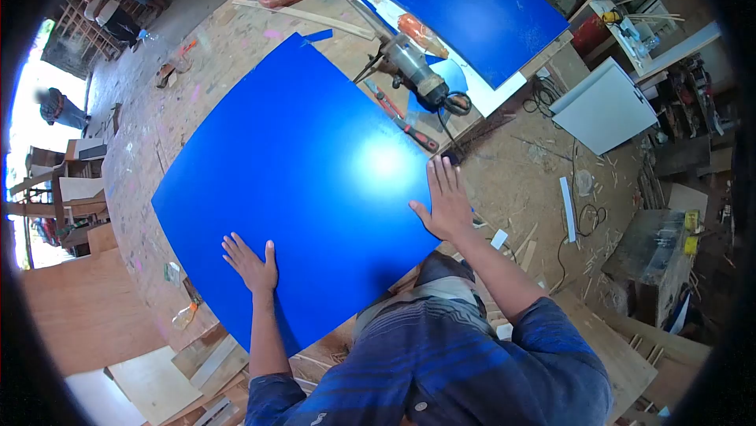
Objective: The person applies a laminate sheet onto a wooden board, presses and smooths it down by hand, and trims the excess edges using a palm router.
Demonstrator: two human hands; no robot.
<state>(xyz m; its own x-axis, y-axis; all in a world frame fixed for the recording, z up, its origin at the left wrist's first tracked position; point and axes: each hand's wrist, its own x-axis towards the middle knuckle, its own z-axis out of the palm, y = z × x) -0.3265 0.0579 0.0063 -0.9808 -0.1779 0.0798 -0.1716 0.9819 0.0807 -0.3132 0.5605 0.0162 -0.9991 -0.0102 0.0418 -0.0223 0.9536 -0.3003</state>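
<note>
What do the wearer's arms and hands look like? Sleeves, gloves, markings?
Left hand and right hand: bare, no gloves or watches visible. Left sleeve and right sleeve: short, dark blue, matching the shirt, which has brighter blue bands.

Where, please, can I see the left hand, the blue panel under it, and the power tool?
Left hand (256, 269): head view, back of hand.
Blue panel (295, 178): head view, middle of its face.
Power tool (411, 66): head view, grey body.

Woodworking workshop: corded power tool (412, 66) on workbench (228, 44), wood scraps (528, 256) littering floor (508, 154).
</note>
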